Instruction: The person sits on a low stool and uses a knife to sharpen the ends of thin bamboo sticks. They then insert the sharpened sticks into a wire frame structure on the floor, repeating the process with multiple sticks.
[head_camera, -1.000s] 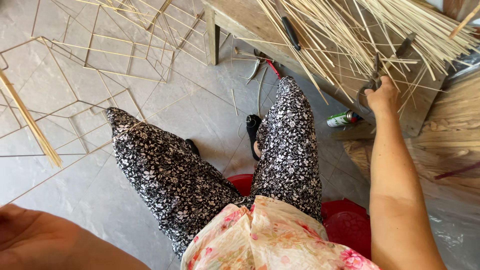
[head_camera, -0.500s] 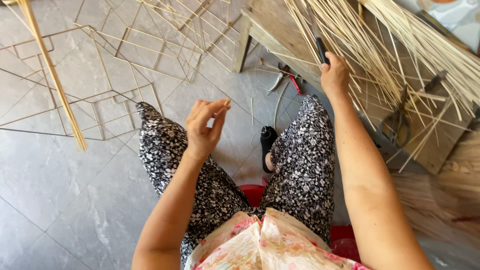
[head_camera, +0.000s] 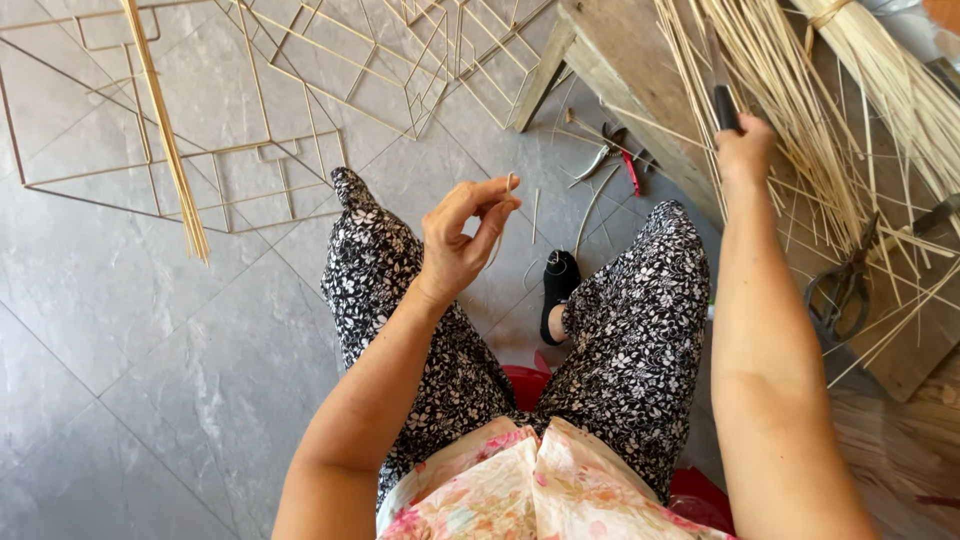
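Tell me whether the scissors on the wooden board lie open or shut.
Cannot tell: the scissors lie flat, but loose bamboo strips cross their blades.

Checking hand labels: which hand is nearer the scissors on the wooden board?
Right. The right hand grips a black-handled knife just up-left of the scissors; the left hand is raised over the knees, far left.

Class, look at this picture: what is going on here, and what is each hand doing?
A person sits over a grey tiled floor, working with thin bamboo strips. The left hand is raised above the knee, pinching a short thin sliver between thumb and fingertips. The right hand reaches out to a wooden board and grips a black-handled knife among the loose strips. Scissors lie on the board, pliers on the floor, and thin strip frames are spread out beyond.
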